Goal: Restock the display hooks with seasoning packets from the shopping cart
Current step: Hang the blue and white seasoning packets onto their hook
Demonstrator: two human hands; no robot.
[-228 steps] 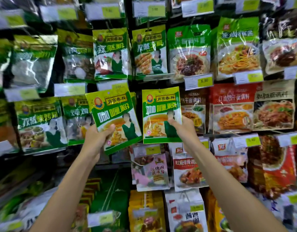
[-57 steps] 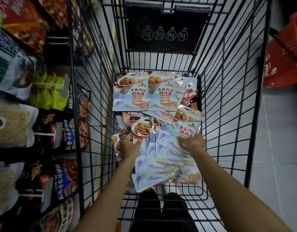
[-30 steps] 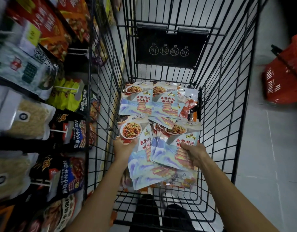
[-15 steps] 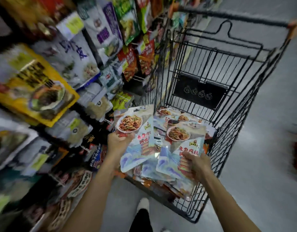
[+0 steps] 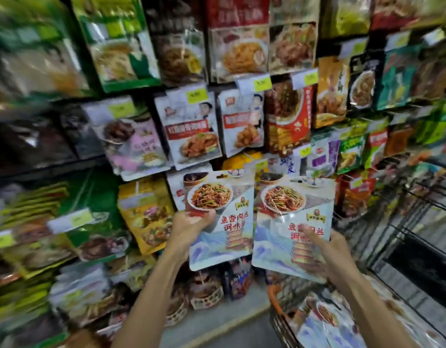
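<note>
- The display (image 5: 53,169) fills the left and the top of the view. Hanging packets (image 5: 191,131) cover it in rows: green, red, yellow and white. A lot of it is blurry, mostly at the left edge.
- The cart (image 5: 425,270) is at the lower right, beside the display. It is made of black wire.
- Loose packets (image 5: 325,315) lie inside the cart, low down. They are too blurry to count.
- 2 bare arms reach up from the bottom, 1 on each side.
- The right packet (image 5: 287,222) is held up in front of the display, above the cart's near corner. It is upright and leans a little. It shows a plate of food at the top, red letters in the middle and blue waves at the bottom.
- The left packet (image 5: 224,222) looks the same. It is up in the air just beside the right packet and a bit higher. I cannot tell if their edges touch.
- The right hand (image 5: 335,249) holds the right packet at its lower right side. Its grip is closed on the packet, with the thumb on the front and the other fingers hidden behind.
- The left hand (image 5: 189,227) holds the left packet at its left edge, under the plate picture. Its grip is closed on that packet too, thumb on the front.
- Small tags (image 5: 254,84) with yellow-green patches hang by the rows. Their numbers are too blurry to read.
</note>
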